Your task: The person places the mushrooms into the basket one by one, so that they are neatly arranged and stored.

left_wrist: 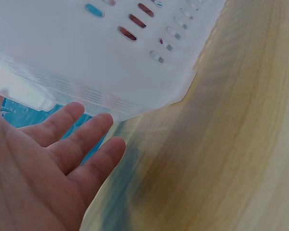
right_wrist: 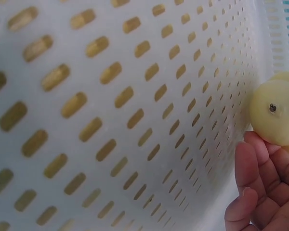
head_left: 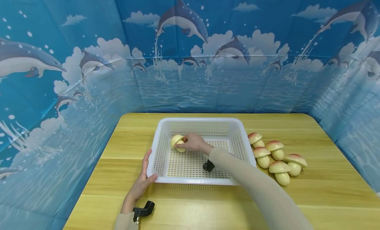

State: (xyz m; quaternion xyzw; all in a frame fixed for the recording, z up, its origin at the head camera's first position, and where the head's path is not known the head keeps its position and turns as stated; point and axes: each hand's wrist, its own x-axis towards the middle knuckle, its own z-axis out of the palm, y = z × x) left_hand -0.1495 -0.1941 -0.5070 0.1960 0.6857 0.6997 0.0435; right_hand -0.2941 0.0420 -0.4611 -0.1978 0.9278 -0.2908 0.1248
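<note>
A white plastic basket (head_left: pixel 196 181) with slotted walls and floor stands on the table. Inside it, toward the left wall, my right hand (head_left: pixel 193 142) pinches a pale yellow toy mushroom (head_left: pixel 175 140). The right wrist view shows the rounded stem end of this mushroom (right_wrist: pixel 275 115), with a small dark spot, just above the fingertips. My left hand (head_left: pixel 141 185) is at the basket's front left corner, thumb at the rim. Seen from the left wrist, its fingers (left_wrist: pixel 89 137) are spread and nearly straight against the outer wall.
To the right of the basket, several toy mushrooms (head_left: pixel 279 167) with reddish-topped caps lie in a group on the wooden table (head_left: pixel 326 164). Blue dolphin-print cloth (head_left: pixel 222 88) hangs behind the table and along its sides. Dark wrist-worn cameras (head_left: pixel 143 210) are on both arms.
</note>
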